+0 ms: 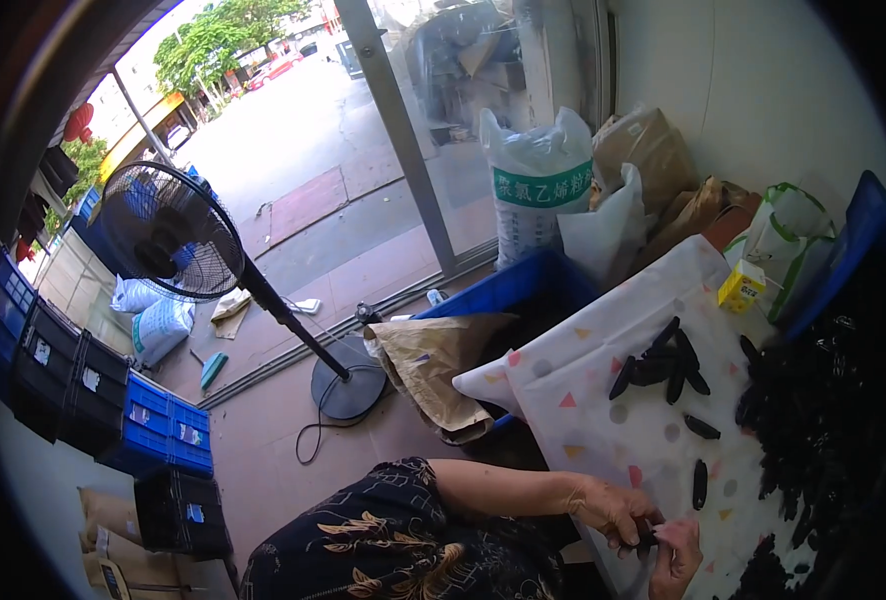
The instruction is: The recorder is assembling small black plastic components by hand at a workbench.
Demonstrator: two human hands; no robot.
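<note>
Over the near edge of the table, my left hand [613, 510] is closed in a pinch on a small black elongated piece [647, 540], mostly hidden by the fingers. Against it, my right hand [675, 562] is closed too, its fingertips on the same piece. A pale pink patch shows at the right fingertips; whether it is a covering or skin I cannot tell. Just beyond the hands a single black piece [700, 484] lies on the patterned white tablecloth [563, 430], with another black piece [702, 427] farther off. Several more form a loose cluster [653, 371].
A large heap of black pieces [823, 400] covers the table's right side, by a tilted blue bin [853, 250] and a yellow box [741, 288]. Beyond the table stand a blue crate [553, 285] and a white sack [538, 190]. A floor fan [173, 230] and stacked crates [168, 425] are left.
</note>
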